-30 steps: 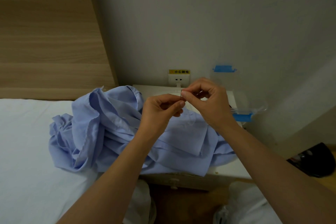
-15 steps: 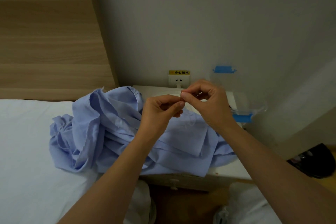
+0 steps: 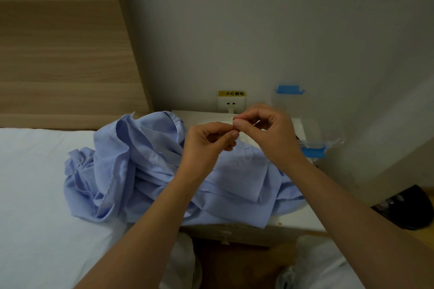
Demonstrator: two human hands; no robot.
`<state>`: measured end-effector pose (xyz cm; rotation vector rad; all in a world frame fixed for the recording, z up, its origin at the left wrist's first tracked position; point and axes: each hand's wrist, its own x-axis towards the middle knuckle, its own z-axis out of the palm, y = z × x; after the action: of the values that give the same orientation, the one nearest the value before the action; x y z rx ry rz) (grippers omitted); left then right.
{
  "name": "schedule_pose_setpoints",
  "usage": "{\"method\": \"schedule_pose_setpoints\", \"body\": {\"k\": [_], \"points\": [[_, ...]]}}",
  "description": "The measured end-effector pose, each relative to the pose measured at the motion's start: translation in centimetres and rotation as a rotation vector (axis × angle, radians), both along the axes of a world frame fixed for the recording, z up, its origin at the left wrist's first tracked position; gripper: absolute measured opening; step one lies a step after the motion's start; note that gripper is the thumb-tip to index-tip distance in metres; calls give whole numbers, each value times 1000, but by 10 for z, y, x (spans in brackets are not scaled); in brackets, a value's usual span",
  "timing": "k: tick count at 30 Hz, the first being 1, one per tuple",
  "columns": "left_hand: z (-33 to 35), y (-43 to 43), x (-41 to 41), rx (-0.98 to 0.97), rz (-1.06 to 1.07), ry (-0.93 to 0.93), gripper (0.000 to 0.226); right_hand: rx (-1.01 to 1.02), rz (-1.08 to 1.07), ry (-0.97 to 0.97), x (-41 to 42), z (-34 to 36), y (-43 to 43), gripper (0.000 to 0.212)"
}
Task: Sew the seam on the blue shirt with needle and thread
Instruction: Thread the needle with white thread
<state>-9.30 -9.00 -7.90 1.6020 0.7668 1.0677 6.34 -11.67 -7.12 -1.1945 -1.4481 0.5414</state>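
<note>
**Head view.** Both hands are raised at the centre of the frame, above the blue shirt (image 3: 141, 166). The shirt lies crumpled, partly on the white bed (image 3: 35, 183) at left and partly on the small bench (image 3: 293, 218) at right.

The left hand (image 3: 206, 143) has its fingers curled, with thumb and forefinger pinched together. The right hand (image 3: 270, 134) pinches in the same way, and its fingertips touch those of the left. What they grip is too fine to make out. It is judged to be the needle in the left hand and the thread in the right, so this is probably the threading step, with no stitch yet made.

**Risks, as judged:**
- The thread end may fray or miss the eye, because the light is dim and the hands work unsupported in the air.
- A loosened pinch would drop the needle into the folds of the shirt or onto the bed, where it would be hard to find and could prick.
- Slack thread may snag on the shirt below.
- The seam is not laid out, so the wrong layers could be caught together.

A wall socket (image 3: 231, 103) sits just behind the hands.
</note>
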Motion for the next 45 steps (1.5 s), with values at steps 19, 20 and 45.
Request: {"method": "schedule_pose_setpoints", "body": {"k": [19,20,45], "points": [[2,-1,-1,-13,21,-8,18,65,-23,-14,1,2,0,3],[2,-1,0,-18,19,-11,18,65,-22,-11,1,2,0,3],[0,0,0,-20,2,-33,18,82,-18,-15,2,0,1,3]]}}
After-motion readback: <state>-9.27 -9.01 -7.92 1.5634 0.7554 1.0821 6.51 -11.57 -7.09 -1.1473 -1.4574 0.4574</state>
